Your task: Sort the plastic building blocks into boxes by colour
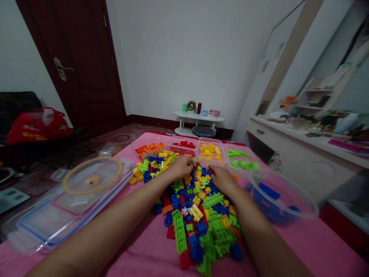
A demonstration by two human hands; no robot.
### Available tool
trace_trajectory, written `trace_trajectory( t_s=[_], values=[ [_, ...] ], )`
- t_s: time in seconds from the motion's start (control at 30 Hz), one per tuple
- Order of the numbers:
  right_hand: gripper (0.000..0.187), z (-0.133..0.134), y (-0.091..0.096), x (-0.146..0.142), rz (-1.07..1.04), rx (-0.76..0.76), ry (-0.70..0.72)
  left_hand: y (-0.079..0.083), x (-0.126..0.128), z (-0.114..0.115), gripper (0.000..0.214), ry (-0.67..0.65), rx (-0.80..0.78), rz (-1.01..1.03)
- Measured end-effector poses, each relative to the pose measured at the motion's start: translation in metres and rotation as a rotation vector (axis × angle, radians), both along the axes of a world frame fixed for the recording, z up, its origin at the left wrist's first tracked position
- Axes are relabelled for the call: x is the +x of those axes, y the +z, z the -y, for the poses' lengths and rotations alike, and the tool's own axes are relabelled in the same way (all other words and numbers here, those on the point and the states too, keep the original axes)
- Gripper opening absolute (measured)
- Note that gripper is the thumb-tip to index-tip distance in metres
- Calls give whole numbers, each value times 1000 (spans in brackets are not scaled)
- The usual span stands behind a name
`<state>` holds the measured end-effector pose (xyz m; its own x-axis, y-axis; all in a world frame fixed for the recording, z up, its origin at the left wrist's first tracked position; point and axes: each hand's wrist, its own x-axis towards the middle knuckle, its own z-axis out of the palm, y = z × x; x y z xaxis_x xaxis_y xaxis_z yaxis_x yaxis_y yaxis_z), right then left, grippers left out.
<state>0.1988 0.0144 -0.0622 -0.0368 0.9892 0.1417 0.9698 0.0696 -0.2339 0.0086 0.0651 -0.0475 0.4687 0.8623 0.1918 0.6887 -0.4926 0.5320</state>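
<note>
A big mixed pile of toy building bricks in green, yellow, blue, red and orange covers the middle of the pink cloth. At the pile's far part, my left hand has its fingers curled together, and what they grip is too small to make out. My right hand reaches into the pile's right side, fingertips bent among the bricks; whether a brick sits between them is unclear. Behind the hands stand clear boxes: one with orange bricks, one with red bricks, one with yellow bricks, one with green bricks.
A round clear tub holding blue bricks stands at the right. Stacked clear lids lie at the left, a yellow-rimmed round lid on top. Beyond are a low white table, a dark door and a white dresser.
</note>
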Motion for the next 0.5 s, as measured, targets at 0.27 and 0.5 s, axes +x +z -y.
trace_trajectory(
  t_s=[0.27,0.5],
  values=[
    [36,-2,-1,4,-12,-62,-38,21,29,-31,20,139,-5,-1],
    [43,5,2,6,-60,-86,9,20,43,-27,15,59,-50,-49]
  ],
)
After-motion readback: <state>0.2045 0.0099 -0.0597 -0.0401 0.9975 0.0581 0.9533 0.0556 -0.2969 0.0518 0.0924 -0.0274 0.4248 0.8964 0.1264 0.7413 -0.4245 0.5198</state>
